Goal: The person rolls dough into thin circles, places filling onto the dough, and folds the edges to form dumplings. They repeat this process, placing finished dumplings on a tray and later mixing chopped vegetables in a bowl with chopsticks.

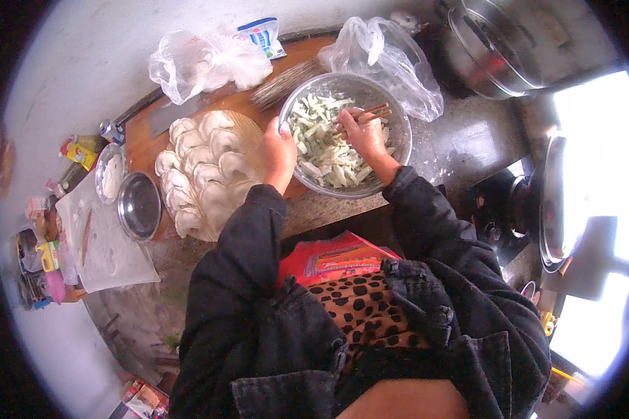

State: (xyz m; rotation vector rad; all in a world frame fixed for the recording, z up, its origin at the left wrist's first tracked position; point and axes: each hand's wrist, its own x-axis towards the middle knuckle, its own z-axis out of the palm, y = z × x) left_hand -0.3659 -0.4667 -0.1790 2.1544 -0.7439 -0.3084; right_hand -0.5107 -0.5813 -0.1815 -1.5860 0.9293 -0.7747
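Observation:
A wide metal bowl [404,152] holds pale green-white vegetable strips [340,170] dusted with white. My left hand [279,152] grips the bowl's left rim, thumb on top. Inside the bowl, my right hand [366,133] is closed around wooden chopsticks [378,112], whose lower ends reach down to the strips. To the left, a round woven tray [249,128] bears several rows of overlapping floured dumplings [202,157]; the tray's lower right part lies behind my left sleeve.
Clear plastic bags [393,68] and a straw whisk broom [288,84] lie behind the bowl. At left are an empty metal bowl [140,206], a bowl of flour [111,173] and a rolling pin [87,235] on a white sheet [118,262]. A stove [495,209] stands right.

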